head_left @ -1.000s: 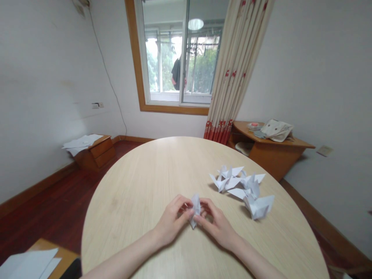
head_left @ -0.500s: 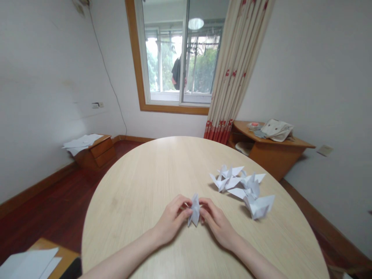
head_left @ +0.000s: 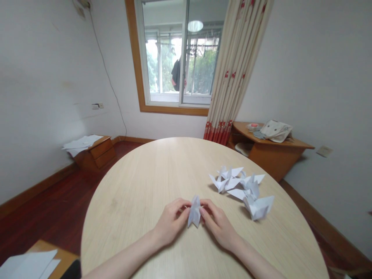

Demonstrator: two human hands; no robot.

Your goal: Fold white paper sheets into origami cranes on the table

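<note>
A small folded white paper piece [head_left: 195,212] stands upright between my hands near the middle of the round table [head_left: 151,170]. Two points show at its lower end, and its top narrows to a tip. My left hand [head_left: 172,217] pinches its left side between thumb and fingers. On the opposite side, the thumb and fingers of my right hand [head_left: 217,221] are closed on its right edge. Several white paper cranes [head_left: 257,207] sit in a cluster to the right, beyond my right hand.
A corner desk [head_left: 273,155] with a cloth bag [head_left: 276,130] stands at the back right, beside a curtain [head_left: 229,77]. Papers lie on a low wooden cabinet [head_left: 101,152] at the left. More white sheets [head_left: 29,265] rest on a surface at the lower left.
The folded paper's two lower points have spread slightly farther apart. Both hands keep their hold in nearly the same place.
</note>
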